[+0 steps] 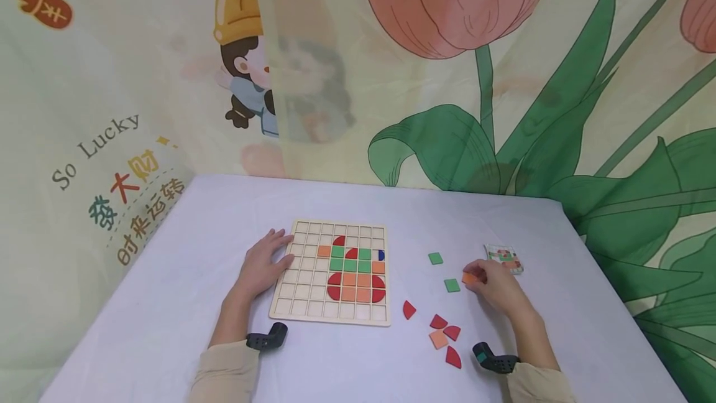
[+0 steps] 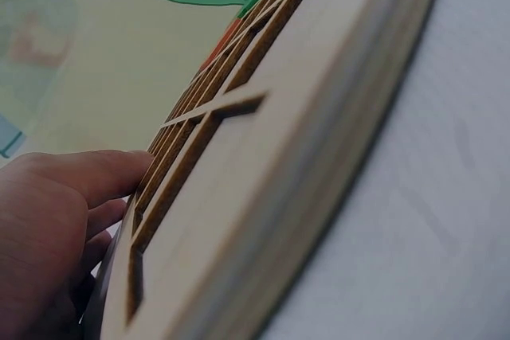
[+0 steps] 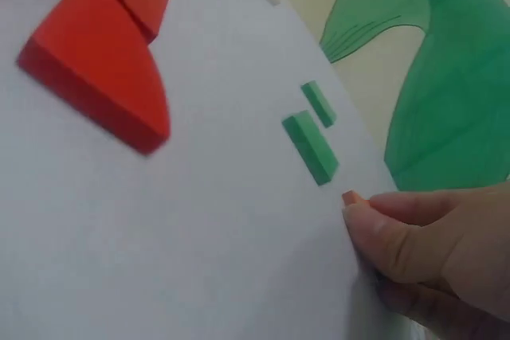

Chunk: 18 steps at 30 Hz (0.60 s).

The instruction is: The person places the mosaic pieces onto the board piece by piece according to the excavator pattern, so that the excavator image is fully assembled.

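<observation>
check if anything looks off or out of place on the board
Nothing looks damaged or spilled. One small oddity: a lone blue piece sits at the right edge of the pattern on the wooden board, the only blue among red, orange and green pieces.

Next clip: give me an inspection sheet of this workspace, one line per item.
Surface: white table, flat.
Job's things: wooden grid board partly filled with green, orange and red tiles; orange tile pinched in right hand.
Clutter: two green squares, loose red and orange pieces, pattern card.
Hands: left hand rests flat on the board's left edge; right hand pinches the orange tile.
Cables: nothing seen.
Surroundings: printed cloth backdrop with tulips and a cartoon figure.
</observation>
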Each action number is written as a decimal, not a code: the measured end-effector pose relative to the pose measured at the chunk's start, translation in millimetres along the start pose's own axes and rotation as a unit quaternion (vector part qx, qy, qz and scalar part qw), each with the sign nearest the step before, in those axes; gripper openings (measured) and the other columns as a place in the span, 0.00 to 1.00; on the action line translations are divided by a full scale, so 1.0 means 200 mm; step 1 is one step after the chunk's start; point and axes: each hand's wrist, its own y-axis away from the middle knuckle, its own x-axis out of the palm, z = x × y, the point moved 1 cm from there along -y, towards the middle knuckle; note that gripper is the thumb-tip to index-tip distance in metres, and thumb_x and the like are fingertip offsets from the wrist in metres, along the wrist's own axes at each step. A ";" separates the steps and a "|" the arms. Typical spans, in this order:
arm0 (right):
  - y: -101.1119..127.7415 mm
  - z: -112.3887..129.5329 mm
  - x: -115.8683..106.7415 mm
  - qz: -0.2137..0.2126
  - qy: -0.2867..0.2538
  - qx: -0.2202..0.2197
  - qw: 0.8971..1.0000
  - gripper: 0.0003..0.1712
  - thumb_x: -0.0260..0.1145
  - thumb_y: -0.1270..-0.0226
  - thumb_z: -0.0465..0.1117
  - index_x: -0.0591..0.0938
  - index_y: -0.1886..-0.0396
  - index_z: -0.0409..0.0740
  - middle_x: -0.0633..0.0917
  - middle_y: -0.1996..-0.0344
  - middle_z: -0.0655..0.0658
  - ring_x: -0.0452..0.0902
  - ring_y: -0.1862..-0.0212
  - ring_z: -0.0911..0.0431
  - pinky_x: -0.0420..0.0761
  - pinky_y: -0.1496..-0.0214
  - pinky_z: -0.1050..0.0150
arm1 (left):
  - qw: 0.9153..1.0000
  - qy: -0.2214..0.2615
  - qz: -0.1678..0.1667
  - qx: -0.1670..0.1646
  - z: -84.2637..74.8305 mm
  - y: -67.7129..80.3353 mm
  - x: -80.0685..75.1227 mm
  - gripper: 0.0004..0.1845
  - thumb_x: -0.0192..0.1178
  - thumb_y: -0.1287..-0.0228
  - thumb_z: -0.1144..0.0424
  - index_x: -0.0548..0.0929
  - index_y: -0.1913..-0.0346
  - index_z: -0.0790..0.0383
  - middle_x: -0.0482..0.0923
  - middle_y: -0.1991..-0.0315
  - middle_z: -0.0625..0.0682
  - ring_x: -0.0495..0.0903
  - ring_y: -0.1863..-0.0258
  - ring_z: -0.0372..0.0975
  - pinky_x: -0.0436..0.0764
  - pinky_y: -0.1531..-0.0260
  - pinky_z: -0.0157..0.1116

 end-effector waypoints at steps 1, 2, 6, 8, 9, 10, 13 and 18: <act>-0.01 0.01 0.01 -0.005 -0.002 0.006 1.000 0.17 0.70 0.43 0.35 0.80 0.53 0.38 0.82 0.63 0.42 0.74 0.61 0.52 0.83 0.56 0.58 | 1.000 0.000 0.000 0.000 0.00 0.00 0.00 0.27 0.57 0.35 0.56 0.70 0.34 0.57 0.58 0.27 0.57 0.48 0.25 0.51 0.46 0.28 0.57; -0.03 0.01 0.01 -0.009 -0.002 0.012 1.000 0.17 0.70 0.42 0.35 0.80 0.53 0.38 0.82 0.63 0.41 0.74 0.61 0.52 0.83 0.56 0.58 | 1.000 0.000 0.000 0.000 0.00 0.00 0.00 0.27 0.57 0.35 0.56 0.70 0.34 0.57 0.58 0.27 0.57 0.48 0.25 0.51 0.46 0.28 0.57; -0.09 0.04 0.03 -0.019 -0.002 0.033 0.999 0.16 0.69 0.41 0.35 0.79 0.53 0.38 0.82 0.62 0.40 0.74 0.61 0.51 0.82 0.56 0.57 | 1.000 -0.002 0.002 0.000 0.00 -0.01 -0.01 0.27 0.57 0.35 0.56 0.69 0.34 0.57 0.58 0.27 0.57 0.47 0.25 0.51 0.45 0.27 0.57; -0.13 0.07 0.04 -0.021 -0.005 0.033 0.999 0.16 0.69 0.40 0.35 0.79 0.53 0.37 0.82 0.62 0.39 0.74 0.61 0.51 0.82 0.55 0.57 | 1.000 -0.002 0.002 0.003 0.00 -0.01 -0.01 0.27 0.57 0.35 0.56 0.69 0.34 0.58 0.58 0.27 0.58 0.47 0.25 0.51 0.45 0.27 0.57; -0.14 0.08 0.04 -0.021 -0.008 0.034 0.999 0.16 0.68 0.40 0.35 0.79 0.53 0.37 0.81 0.62 0.39 0.74 0.60 0.50 0.82 0.55 0.57 | 1.000 -0.002 0.002 0.003 0.00 -0.01 -0.01 0.27 0.57 0.35 0.56 0.69 0.34 0.58 0.58 0.27 0.58 0.47 0.25 0.51 0.45 0.27 0.57; -0.16 0.10 0.04 -0.021 -0.012 0.035 0.999 0.16 0.68 0.40 0.35 0.79 0.53 0.36 0.81 0.61 0.38 0.74 0.60 0.50 0.81 0.55 0.57 | 1.000 -0.003 0.001 0.005 0.00 -0.01 -0.01 0.27 0.57 0.35 0.56 0.70 0.34 0.58 0.58 0.27 0.58 0.47 0.25 0.51 0.45 0.27 0.57; -0.20 0.13 0.05 -0.020 -0.027 0.037 0.999 0.16 0.67 0.39 0.35 0.78 0.52 0.36 0.81 0.61 0.38 0.73 0.60 0.49 0.80 0.56 0.58 | 1.000 -0.001 0.001 0.009 0.01 -0.01 -0.01 0.27 0.57 0.35 0.57 0.70 0.34 0.58 0.58 0.27 0.58 0.47 0.25 0.52 0.46 0.28 0.58; -0.27 0.17 0.05 -0.013 -0.038 0.045 0.998 0.15 0.66 0.38 0.36 0.77 0.52 0.38 0.81 0.60 0.39 0.74 0.60 0.49 0.79 0.58 0.61 | 1.000 -0.004 0.003 0.009 0.01 0.00 0.00 0.27 0.56 0.34 0.56 0.69 0.34 0.58 0.58 0.27 0.58 0.47 0.25 0.51 0.46 0.28 0.57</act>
